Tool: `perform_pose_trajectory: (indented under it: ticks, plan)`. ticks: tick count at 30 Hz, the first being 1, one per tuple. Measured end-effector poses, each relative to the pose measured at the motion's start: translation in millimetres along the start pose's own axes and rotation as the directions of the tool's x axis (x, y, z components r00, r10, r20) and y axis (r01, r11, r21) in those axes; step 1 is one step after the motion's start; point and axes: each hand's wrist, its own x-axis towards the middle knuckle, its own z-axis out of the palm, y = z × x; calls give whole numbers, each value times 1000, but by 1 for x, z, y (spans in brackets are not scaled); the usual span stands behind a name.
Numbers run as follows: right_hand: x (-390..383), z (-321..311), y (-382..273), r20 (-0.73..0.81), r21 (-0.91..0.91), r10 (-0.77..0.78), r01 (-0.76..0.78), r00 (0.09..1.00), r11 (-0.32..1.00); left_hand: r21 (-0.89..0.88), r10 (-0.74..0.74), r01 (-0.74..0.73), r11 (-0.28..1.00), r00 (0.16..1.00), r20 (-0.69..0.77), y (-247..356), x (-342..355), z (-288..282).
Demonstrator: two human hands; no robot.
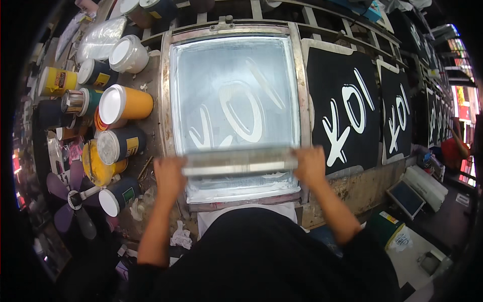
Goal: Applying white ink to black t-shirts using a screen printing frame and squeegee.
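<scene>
Squeegee (241, 164) is being held across the lower part of the framed screen (216, 63), its ends being clasped by the curled left hand (170, 175) and right hand (310, 166).

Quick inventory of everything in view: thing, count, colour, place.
Squeegee: 1, pale, motion-blurred, across the screen's lower part
Framed screen: 1, translucent grey with white strokes, centre
Printed panels: at least two, black with white strokes, right of screen
Orange tub: 1, white lid, left of screen
Whitish tub: 1, upper left
Dark blue tubs: several, exact count unclear, left
Fan: 1, purple blades, lower left
Crumpled cloth or paper: 1, white, beside left forearm
Green container: 1, dark, lower right
Person in red: 1, far right
Left hand: 1, bare, squeegee's left end
Right hand: 1, bare, squeegee's right end
</scene>
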Motion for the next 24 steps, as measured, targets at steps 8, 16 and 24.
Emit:
perform_pose_trajectory:
  ticks: [8,16,24]
  plan:
    - [-32,-13,-9,257,32,66,-77,964,997,-3,-6,6,1000,999,50,16,-49,-13]
    - [255,-107,28,-36,-119,55,-59,998,991,71,-60,65,995,996,-59,-25,239,-105]
    - [374,-94,64,208,-213,139,-94,968,973,193,-126,87,977,971,204,-48,361,-107]
